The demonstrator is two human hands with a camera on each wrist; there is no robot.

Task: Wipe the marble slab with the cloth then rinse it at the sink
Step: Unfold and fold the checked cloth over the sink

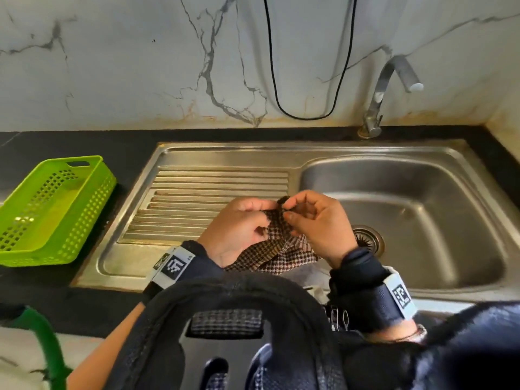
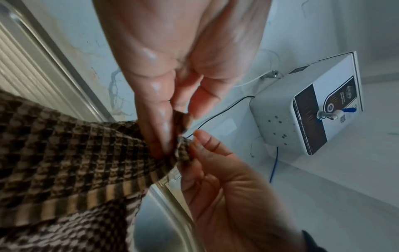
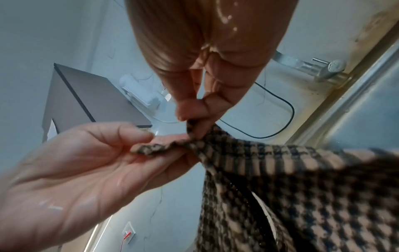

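A brown-and-black checked cloth (image 1: 277,250) hangs over the steel sink (image 1: 394,153), where the ribbed drainboard (image 1: 211,198) meets the basin. Both hands hold its top corner close together. My left hand (image 1: 268,211) pinches the edge between thumb and fingers; in the left wrist view this left hand (image 2: 172,134) reaches in from the top, over the cloth (image 2: 75,162). My right hand (image 1: 285,213) pinches the same corner from the right. In the right wrist view the right hand (image 3: 194,121) nips the cloth (image 3: 291,179) and the left hand (image 3: 151,145) holds the hem beside it.
A chrome tap (image 1: 385,88) stands behind the basin, and the drain (image 1: 368,239) lies just right of my hands. A green perforated basket (image 1: 56,209) sits on the black counter (image 1: 84,142) to the left. A black cable (image 1: 309,116) loops down the marble wall (image 1: 126,66).
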